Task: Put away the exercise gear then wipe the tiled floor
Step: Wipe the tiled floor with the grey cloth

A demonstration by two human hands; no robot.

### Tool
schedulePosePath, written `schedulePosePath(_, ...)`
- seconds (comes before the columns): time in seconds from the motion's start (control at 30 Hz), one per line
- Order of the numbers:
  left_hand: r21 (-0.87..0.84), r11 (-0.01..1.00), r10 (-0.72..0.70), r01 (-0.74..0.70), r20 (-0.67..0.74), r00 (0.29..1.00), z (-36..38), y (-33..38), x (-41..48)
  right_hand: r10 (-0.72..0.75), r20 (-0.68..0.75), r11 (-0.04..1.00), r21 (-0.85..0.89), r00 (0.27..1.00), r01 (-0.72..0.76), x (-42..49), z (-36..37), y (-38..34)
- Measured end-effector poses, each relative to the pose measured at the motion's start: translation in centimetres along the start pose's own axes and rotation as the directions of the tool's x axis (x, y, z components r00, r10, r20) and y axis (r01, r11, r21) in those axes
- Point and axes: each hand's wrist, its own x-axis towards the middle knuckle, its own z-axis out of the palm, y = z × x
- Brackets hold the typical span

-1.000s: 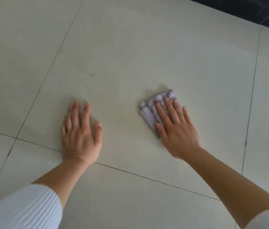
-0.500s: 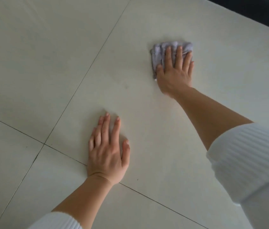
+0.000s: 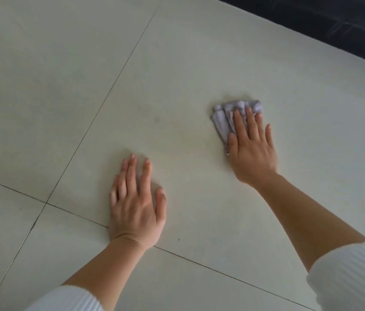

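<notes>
A crumpled pale lilac cloth (image 3: 223,118) lies on the cream tiled floor (image 3: 177,70), right of the middle. My right hand (image 3: 252,145) presses flat on the cloth, fingers spread over it, covering its near part. My left hand (image 3: 135,204) rests palm down on the bare tile nearer to me, fingers apart, holding nothing. Both forearms are bare with white ribbed sleeves pushed up. No exercise gear is in view.
Dark grout lines cross the floor; one joint (image 3: 46,203) meets left of my left hand. A dark piece of furniture or mat (image 3: 325,25) borders the tiles at the top right. A small dark speck (image 3: 178,239) lies near my left wrist.
My right hand first pushed the cloth far away from me, then drew it back closer and to the right. My left hand stayed planted on the tile.
</notes>
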Motion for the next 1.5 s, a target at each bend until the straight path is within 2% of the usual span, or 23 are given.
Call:
schedulePosePath(0.1,-0.012,1.0,0.004,-0.004,-0.004,1.0,0.2,-0.1,0.0,0.281,0.022,0.948,0.15,0.96,-0.281,-1.2,0.2,-0.4)
schedulePosePath(0.17,-0.031,0.999,0.006,-0.006,0.003,1.0,0.2,-0.2,-0.1,0.321,0.047,0.926,0.197,0.946,-0.323,-2.8,0.4,-2.2)
schedulePosePath(0.27,-0.054,0.998,0.012,-0.011,0.007,1.0,0.2,-0.3,-0.1,0.137,0.041,0.974,0.178,0.99,-0.142,-6.9,1.3,-5.1)
schedulePosePath(0.37,-0.068,0.997,0.033,-0.033,0.007,0.999,0.2,-0.6,-0.1,-0.038,0.044,0.986,0.165,0.998,0.03,-12.1,2.1,-6.3)
schedulePosePath(0.5,-0.114,0.989,0.096,-0.09,0.048,0.994,-0.2,-0.7,-0.4,-0.098,0.057,0.991,0.098,0.994,0.092,-20.0,4.2,-6.5)
schedulePosePath(0.6,-0.166,0.973,0.195,-0.158,0.234,0.952,-1.5,-2.1,0.6,-0.082,0.076,0.995,0.056,0.994,0.078,-24.6,5.3,-4.6)
schedulePosePath(0.67,-0.09,0.949,0.313,-0.301,0.348,0.884,-3.1,-4.2,1.4,0.042,0.057,0.997,0.066,0.997,-0.046,-25.5,4.8,-2.8)
schedulePosePath(0.73,0.004,0.913,0.366,-0.408,0.436,0.822,-4.5,-6.2,1.1,0.286,0.075,0.946,0.14,0.955,-0.294,-24.7,4.2,-1.8)
schedulePosePath(0.8,0.04,0.91,0.343,-0.413,0.49,0.802,-5.2,-7.4,-0.6,0.482,0.123,0.838,0.225,0.868,-0.497,-23.1,3.7,-2.7)
schedulePosePath(0.87,0.035,0.925,0.303,-0.378,0.533,0.79,-5.3,-7.7,-2.5,0.521,0.154,0.792,0.281,0.84,-0.543,-21.7,3.5,-5.8)
schedulePosePath(0.93,0.058,0.928,0.269,-0.369,0.581,0.768,-5.7,-7.4,-3.0,0.412,0.138,0.855,0.284,0.901,-0.435,-21.6,4.2,-10.0)
schedulePosePath(1.03,0.14,0.884,0.247,-0.446,0.67,0.7,-7.3,-7.0,-1.6,0.123,0.029,0.974,0.188,0.992,-0.126,-24.4,5.7,-15.5)
schedulePosePath(1.13,0.226,0.755,0.226,-0.616,0.792,0.567,-9.4,-6.5,0.3,-0.163,0.094,0.983,0.1,0.982,0.154,-27.2,6.1,-15.7)
schedulePosePath(1.2,0.281,0.626,0.206,-0.728,0.841,0.501,-10.7,-6.2,1.3,-0.249,0.109,0.969,0.018,0.962,0.248,-27.7,5.9,-13.0)
schedulePosePath(1.27,0.31,0.512,0.231,-0.801,0.848,0.476,-11.4,-6.5,1.7,-0.16,0.107,0.986,-0.033,0.981,0.165,-27.6,5.4,-9.9)
schedulePosePath(1.33,0.291,0.471,0.309,-0.833,0.83,0.465,-11.4,-7.9,1.2,0.049,0.059,0.999,-0.023,0.997,-0.048,-27.8,5.0,-7.0)
schedulePosePath(1.4,0.253,0.519,0.393,-0.817,0.778,0.49,-10.9,-10.5,0.1,0.245,0.042,0.969,0.018,0.969,-0.246,-28.2,5.1,-4.2)
schedulePosePath(1.5,0.195,0.706,0.408,-0.681,0.674,0.616,-9.6,-15.3,-1.6,0.45,0.105,0.877,0.132,0.887,-0.461,-28.3,4.5,-3.3)
